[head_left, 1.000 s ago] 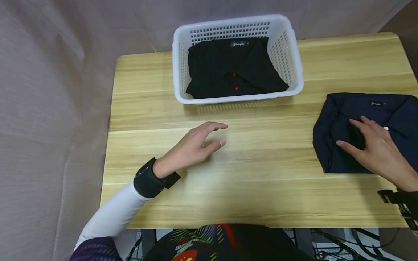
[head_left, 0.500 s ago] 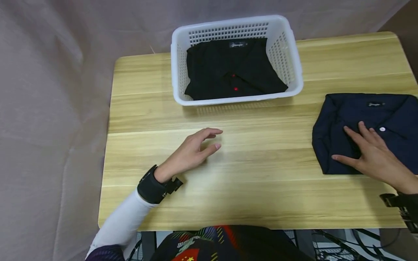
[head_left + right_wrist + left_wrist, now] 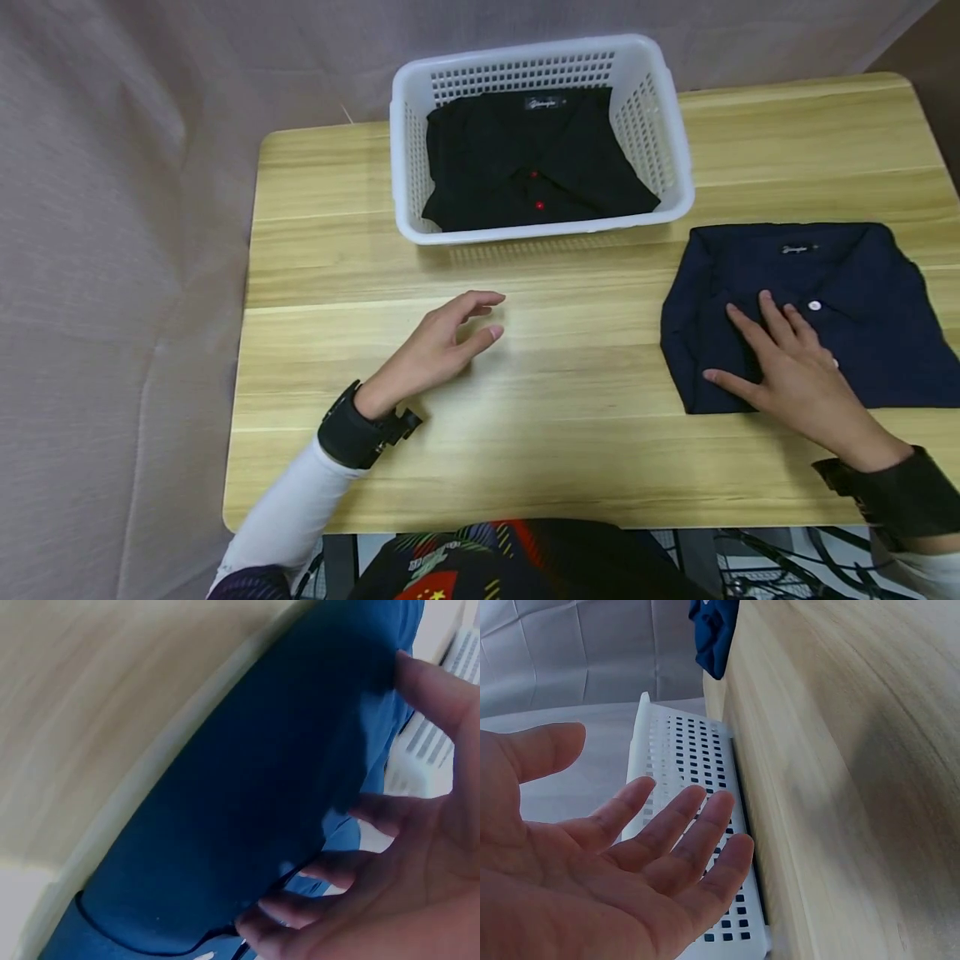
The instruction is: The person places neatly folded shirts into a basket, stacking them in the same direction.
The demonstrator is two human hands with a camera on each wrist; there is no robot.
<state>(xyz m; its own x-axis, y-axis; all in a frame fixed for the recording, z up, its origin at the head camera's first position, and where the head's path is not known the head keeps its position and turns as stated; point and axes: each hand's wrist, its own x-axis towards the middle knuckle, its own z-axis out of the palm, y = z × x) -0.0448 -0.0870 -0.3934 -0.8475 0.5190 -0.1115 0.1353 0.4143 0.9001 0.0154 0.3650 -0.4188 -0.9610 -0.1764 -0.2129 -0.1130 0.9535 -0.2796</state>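
On the right of the table lies a folded navy shirt [image 3: 885, 333] with white buttons and a small label at its collar. My right hand [image 3: 795, 383] rests on it with spread fingers; the right wrist view shows the fingertips [image 3: 409, 671] touching the navy cloth [image 3: 247, 772]. Over the middle of the table my left hand [image 3: 435, 346] hovers, fingers relaxed and nothing in them. In the left wrist view the left palm [image 3: 592, 877] faces the camera, with the basket behind it. A folded black shirt [image 3: 487, 158] with red buttons lies inside the white basket [image 3: 678, 142].
The basket stands at the back middle of the wooden table [image 3: 525, 450]. A grey cloth [image 3: 97, 292] hangs on the left and behind. Below the front edge are black cables [image 3: 780, 554].
The navy shirt has slid left along the table under my right hand. My left hand has drifted slightly left and toward me since the first frame.
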